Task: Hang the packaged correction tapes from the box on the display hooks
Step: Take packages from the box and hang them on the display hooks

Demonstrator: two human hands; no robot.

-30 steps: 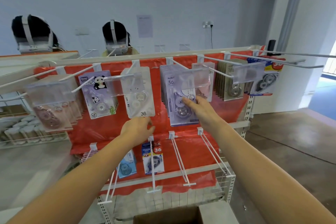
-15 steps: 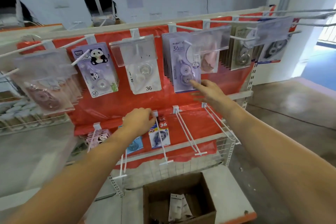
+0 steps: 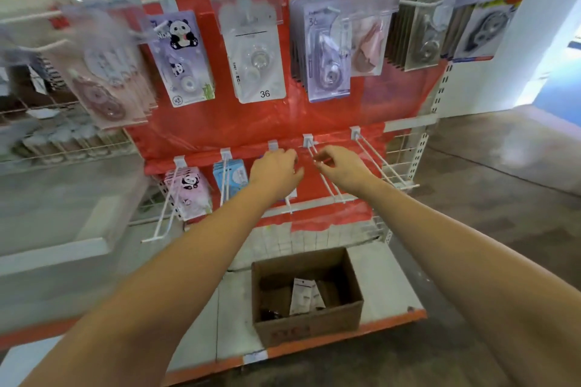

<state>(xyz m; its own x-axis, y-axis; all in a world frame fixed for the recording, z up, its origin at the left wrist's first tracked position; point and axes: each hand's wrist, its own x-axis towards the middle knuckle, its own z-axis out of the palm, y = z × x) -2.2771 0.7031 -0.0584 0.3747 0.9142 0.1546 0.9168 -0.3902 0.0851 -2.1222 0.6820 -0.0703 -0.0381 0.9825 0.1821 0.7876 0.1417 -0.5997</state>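
your left hand (image 3: 276,171) and right hand (image 3: 341,166), fingers loosely curled and gripping nothing i can make out, sit at the empty lower hooks (image 3: 323,173), probably choosing one, while the packaged correction tapes (image 3: 305,295) wait in the cardboard box (image 3: 314,325) below.

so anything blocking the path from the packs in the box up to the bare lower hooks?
Nothing visible. The packs lie in the open-topped box, below the bare hook by the right hand. Both hands are up at the hooks, neither holding a pack.
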